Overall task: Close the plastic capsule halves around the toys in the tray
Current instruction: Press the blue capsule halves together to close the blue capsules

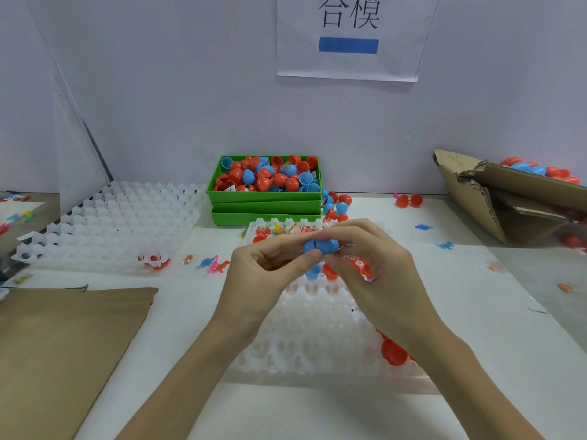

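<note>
Two hands meet above the white tray (317,315), both pinching one blue capsule (320,246). Left hand (260,271) grips its left half with thumb and fingers curled around it; right hand (368,258) grips the right half the same way. A thin seam shows between the two blue halves, so they are together or nearly so; cannot tell if fully snapped. Capsule is held in the air over the tray's far part, not resting in a cell.

Tray sits on the white table (476,312), mid-frame. Its far cells hold red and blue halves and small toys; a red half (394,352) sits near its right front edge.

Green bin (266,198) behind the tray is full of red and blue halves. Second white tray (111,223) lies to the left. Small toy dinosaurs (216,265) lie between the two trays. Cardboard box (508,198) at right, tilted, holds more capsules. Flat cardboard sheet (63,344) lies front left. Paper sign (349,58) hangs on the back wall.
</note>
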Action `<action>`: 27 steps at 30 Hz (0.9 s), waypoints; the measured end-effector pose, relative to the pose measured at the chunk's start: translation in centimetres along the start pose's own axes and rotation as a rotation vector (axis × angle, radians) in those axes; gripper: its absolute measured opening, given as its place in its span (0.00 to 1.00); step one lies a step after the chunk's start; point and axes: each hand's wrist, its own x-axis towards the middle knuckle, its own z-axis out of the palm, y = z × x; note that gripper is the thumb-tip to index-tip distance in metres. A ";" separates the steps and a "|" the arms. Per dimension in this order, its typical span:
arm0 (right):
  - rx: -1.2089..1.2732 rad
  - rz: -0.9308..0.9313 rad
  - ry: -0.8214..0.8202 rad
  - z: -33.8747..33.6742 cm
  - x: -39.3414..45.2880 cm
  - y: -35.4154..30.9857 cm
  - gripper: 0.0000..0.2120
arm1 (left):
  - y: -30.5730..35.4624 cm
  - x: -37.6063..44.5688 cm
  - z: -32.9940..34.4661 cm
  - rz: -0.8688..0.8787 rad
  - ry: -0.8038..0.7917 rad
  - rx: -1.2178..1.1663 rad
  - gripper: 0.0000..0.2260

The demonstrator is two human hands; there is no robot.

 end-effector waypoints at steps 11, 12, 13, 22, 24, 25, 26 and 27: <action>0.089 0.067 0.045 1.1 -0.7 -0.9 0.23 | 0.3 -0.4 0.6 0.131 0.132 0.004 0.14; 0.015 0.042 0.040 1.4 -0.8 -0.9 0.25 | 0.3 -0.5 0.7 0.149 0.146 0.027 0.14; -0.056 0.022 0.051 1.8 -0.9 -0.9 0.26 | 0.2 -0.5 0.7 0.167 0.149 0.052 0.14; -0.321 -0.025 0.262 2.8 -1.1 -1.2 0.21 | -0.3 -1.1 1.8 0.221 0.156 0.114 0.15; -0.327 -0.039 0.267 2.8 -1.0 -1.3 0.21 | -0.3 -1.2 1.7 0.226 0.164 0.103 0.15; -0.328 -0.047 0.265 2.9 -0.9 -1.4 0.21 | -0.3 -1.2 1.7 0.228 0.163 0.099 0.15; -0.330 -0.051 0.260 2.8 -0.9 -1.3 0.21 | -0.2 -1.2 1.7 0.225 0.159 0.093 0.16; -0.327 -0.049 0.256 2.7 -0.9 -1.2 0.21 | -0.1 -1.2 1.6 0.214 0.148 0.081 0.16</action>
